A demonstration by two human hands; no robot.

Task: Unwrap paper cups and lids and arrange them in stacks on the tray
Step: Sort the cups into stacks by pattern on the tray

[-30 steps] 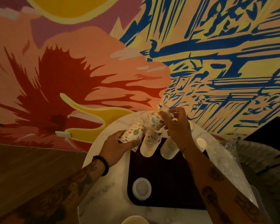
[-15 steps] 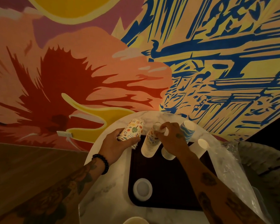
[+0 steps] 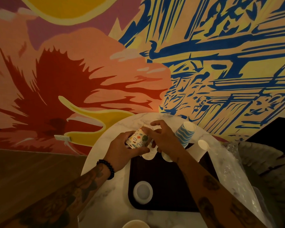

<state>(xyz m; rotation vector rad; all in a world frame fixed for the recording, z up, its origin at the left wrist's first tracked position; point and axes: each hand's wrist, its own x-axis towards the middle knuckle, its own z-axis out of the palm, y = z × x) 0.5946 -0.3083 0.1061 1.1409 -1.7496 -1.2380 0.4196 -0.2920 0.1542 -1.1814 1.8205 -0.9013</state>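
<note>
While the left hand [image 3: 122, 153] grips the patterned cups [image 3: 137, 138] over the far edge of the tray [image 3: 163, 191], their long axis runs near-left to far-right; the right hand [image 3: 166, 142], fingers loosely bent, touches their far end, whether pinching I cannot tell

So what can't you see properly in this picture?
Head view, all of it:
- Patterned cups in the left hand: too dim to count.
- Right hand: its grip, hidden by its own fingers.
- Two cup stacks on the tray: tops hidden by the hands.
- Cup at the bottom: cut off by the edge.
</note>
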